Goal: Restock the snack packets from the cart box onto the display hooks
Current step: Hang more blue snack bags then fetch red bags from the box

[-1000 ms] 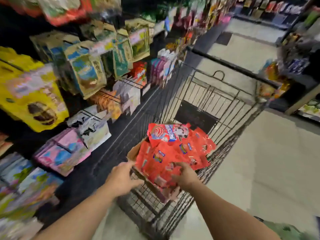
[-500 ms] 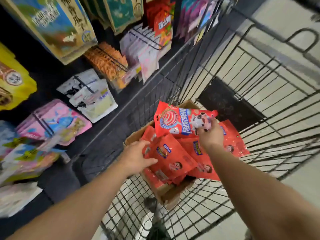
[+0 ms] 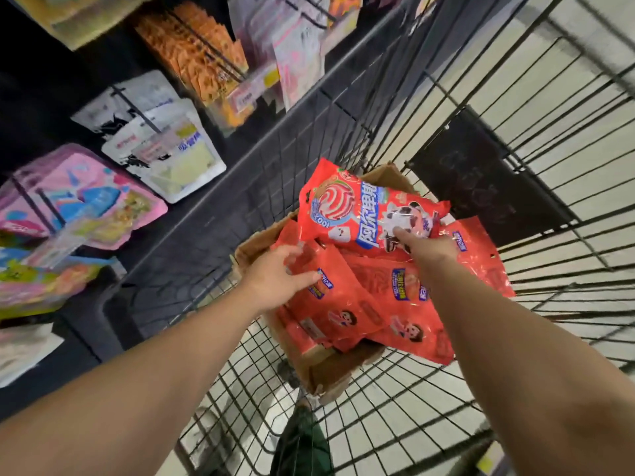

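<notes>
A cardboard box [image 3: 331, 371] sits in the wire cart [image 3: 388, 427], full of red snack packets [image 3: 347, 309]. On top lies a larger red packet with a swirl lollipop picture [image 3: 343, 209]. My right hand [image 3: 427, 250] pinches that packet at its near edge, thumb on the printed face. My left hand [image 3: 275, 280] rests on the red packets at the box's left side, with its fingers spread and the thumb laid flat on one packet. On the left, display hooks [image 3: 137, 108] carry hanging packs.
The dark shelf wall on the left holds pink packs [image 3: 86, 201], white packs [image 3: 165, 152] and orange packs [image 3: 202, 49] on hooks. The cart's wire sides surround the box, with a dark panel [image 3: 481, 180] at the far end. Pale floor shows through the wire.
The view has dropped and closed in on the cart. My right hand moved from the near packets up to the lollipop packet. My left hand moved from the box edge onto the packets.
</notes>
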Motion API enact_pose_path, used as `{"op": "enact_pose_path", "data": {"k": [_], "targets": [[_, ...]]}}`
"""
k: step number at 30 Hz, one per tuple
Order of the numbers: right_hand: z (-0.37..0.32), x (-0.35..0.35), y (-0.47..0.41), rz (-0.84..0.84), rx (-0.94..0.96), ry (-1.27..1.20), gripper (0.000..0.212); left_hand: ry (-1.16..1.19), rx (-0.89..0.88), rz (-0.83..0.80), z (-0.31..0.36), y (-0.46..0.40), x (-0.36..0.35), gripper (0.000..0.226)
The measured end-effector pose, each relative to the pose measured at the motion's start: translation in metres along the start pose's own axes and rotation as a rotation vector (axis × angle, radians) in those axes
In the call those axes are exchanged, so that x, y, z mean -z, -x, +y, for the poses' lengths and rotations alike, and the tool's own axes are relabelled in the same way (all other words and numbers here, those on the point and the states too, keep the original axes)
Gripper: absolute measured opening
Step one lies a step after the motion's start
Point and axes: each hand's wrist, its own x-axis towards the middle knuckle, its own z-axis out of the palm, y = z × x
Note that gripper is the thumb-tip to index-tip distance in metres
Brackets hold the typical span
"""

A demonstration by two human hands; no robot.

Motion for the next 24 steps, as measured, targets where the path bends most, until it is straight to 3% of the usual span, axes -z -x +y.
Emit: {"op": "enact_pose_path", "data": {"k": [2, 3, 6, 8, 13, 17, 21, 24], "targets": [[0.004, 0.002, -0.009, -0.08, -0.043, -0.039, 0.123, 0.124, 0.016, 0.018, 0.006, -0.004, -0.007, 0.059], [0.004, 0.004, -0.008, -0.117, -0.049, -0.072, 0.117, 0.168, 0.024, 0.024, 0.01, -0.006, -0.009, 0.056], [-0.003, 0.009, 0.01, -0.156, 0.043, -0.148, 0.045, 0.269, 0.04, 0.03, 0.023, -0.008, -0.015, 0.05], [-0.004, 0.014, 0.017, -0.096, 0.158, -0.131, 0.026, 0.313, 0.038, 0.024, 0.031, -0.006, -0.017, 0.051], [-0.018, 0.051, 0.039, -0.097, 0.316, -0.205, 0.011, 0.361, 0.027, 0.006, 0.056, 0.007, -0.019, 0.05], [-0.032, 0.084, 0.07, -0.135, 0.434, -0.324, 0.02, 0.479, 0.084, -0.097, 0.08, 0.022, -0.021, 0.043], [-0.032, 0.092, 0.11, -0.286, 0.444, -0.409, 0.013, 0.766, 0.143, -0.269, 0.103, 0.036, -0.026, 0.03], [-0.019, 0.08, 0.137, -0.361, 0.451, -0.434, 0.01, 1.077, 0.125, -0.193, 0.107, 0.04, -0.021, 0.022]]}}
